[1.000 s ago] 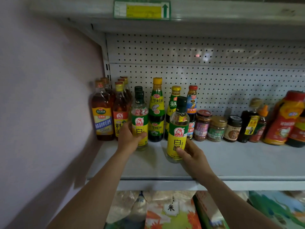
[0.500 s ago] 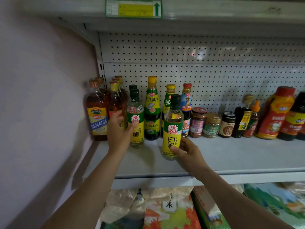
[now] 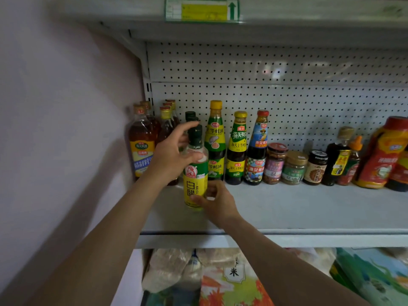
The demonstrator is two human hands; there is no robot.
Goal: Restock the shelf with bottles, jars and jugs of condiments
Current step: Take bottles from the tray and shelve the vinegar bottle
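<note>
Gripping the lower body of a clear white-vinegar bottle with a yellow-and-green label and dark green cap, the right hand has its fingers and thumb curled round the label just above the base, while the left hand rests against the bottle's shoulder with the thumb pressed on the clear part and the other fingers spread loosely open, the forefinger reaching up beside the cap. That bottle stands at the front of the grey metal shelf, in line with more dark-capped bottles whose tops show behind it, between the amber cooking-wine bottles with gold caps on one side and the tall dark oyster-sauce bottle with a yellow cap on the other. Whether its base is fully down on the shelf I cannot tell, since the right hand hides it. Filled with liquid, it should feel fairly heavy and rigid, and whether it is glass or plastic is unclear, so it is best treated as breakable. Its smooth label could slip, so a low wrap round the body with a second hand steadying the shoulder seems the safest hold, keeping it upright and away from knocking the close-packed neighbours
</note>
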